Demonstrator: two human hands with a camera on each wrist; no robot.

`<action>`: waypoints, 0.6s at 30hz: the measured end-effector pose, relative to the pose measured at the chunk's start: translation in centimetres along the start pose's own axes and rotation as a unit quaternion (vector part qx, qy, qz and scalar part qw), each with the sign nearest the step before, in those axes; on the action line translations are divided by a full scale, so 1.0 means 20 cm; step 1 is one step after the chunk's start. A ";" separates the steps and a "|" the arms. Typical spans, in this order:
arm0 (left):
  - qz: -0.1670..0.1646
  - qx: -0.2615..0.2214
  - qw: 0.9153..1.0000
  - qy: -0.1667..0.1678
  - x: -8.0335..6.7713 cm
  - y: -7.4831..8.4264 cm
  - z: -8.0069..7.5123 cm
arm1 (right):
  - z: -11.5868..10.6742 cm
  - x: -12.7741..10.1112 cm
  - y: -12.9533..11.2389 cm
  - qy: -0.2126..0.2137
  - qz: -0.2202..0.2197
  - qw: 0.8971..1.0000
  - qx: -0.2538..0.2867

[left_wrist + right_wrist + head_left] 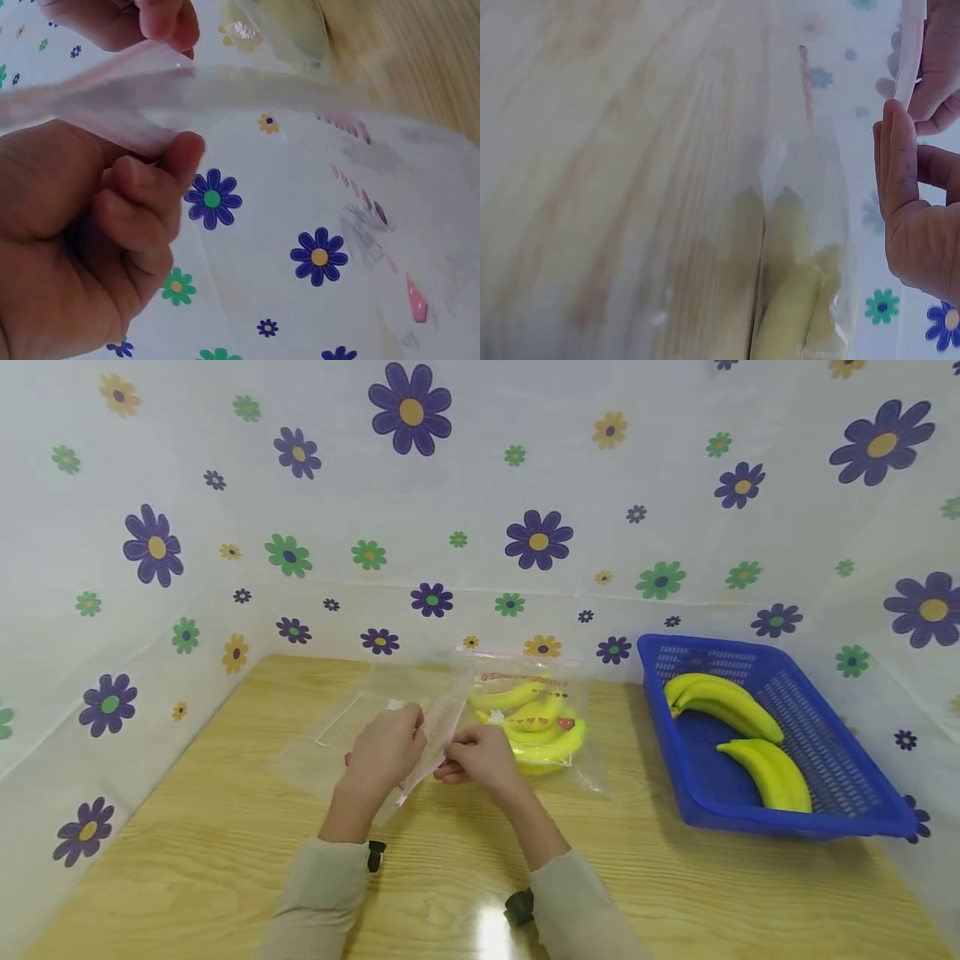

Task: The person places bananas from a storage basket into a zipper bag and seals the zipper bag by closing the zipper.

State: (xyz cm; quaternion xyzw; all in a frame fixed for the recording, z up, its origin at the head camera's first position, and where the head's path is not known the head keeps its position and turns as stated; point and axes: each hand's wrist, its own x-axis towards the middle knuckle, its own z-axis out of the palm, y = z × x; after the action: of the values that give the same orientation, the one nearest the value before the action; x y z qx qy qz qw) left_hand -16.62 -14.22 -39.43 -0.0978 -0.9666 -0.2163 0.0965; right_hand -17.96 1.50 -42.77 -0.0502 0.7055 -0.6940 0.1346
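In the head view a clear zip bag (pixel 306 758) with a pink-edged mouth hangs between both hands over the table. My left hand (pixel 384 750) grips one side of its mouth, thumb and fingers curled on the edge. Opposite it, my right hand (pixel 483 762) pinches the other side. The left wrist view shows the pink strip (pixel 139 97) parting into two layers between the hands. Just behind the right hand lies a second clear bag (pixel 594 767), with several yellow bananas (pixel 557 747) inside and red printing on its front.
On the right stands a blue plastic basket (pixel 708 814) holding more bananas (pixel 780 777). Under everything is a wood-grain table (pixel 450 893). A white sheet (pixel 465 477) printed with flowers hangs behind and at both sides.
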 end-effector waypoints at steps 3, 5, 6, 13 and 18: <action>0.023 0.011 0.999 0.026 0.01 0.05 0.01 | -0.06 -0.02 0.00 0.018 0.003 1.000 0.021; 0.040 0.015 0.998 0.054 0.01 0.09 0.01 | -0.10 -0.05 -0.01 0.027 0.003 0.999 0.035; 0.052 0.020 0.996 0.074 0.01 0.10 0.01 | -0.11 -0.06 -0.02 0.031 0.001 0.999 0.041; 0.123 0.033 0.973 0.193 0.02 0.19 0.00 | -0.18 -0.09 -0.05 0.053 -0.007 0.997 0.055; 0.174 0.044 0.957 0.226 0.02 0.21 0.01 | -0.21 -0.09 -0.06 0.092 -0.020 0.994 0.060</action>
State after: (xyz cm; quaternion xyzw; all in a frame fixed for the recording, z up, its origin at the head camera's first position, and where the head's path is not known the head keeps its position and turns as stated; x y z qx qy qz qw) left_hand -16.02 -10.33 -37.80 -0.2091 -0.8961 -0.1697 0.3529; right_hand -17.46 6.00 -41.46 0.0078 0.6709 -0.7392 0.0583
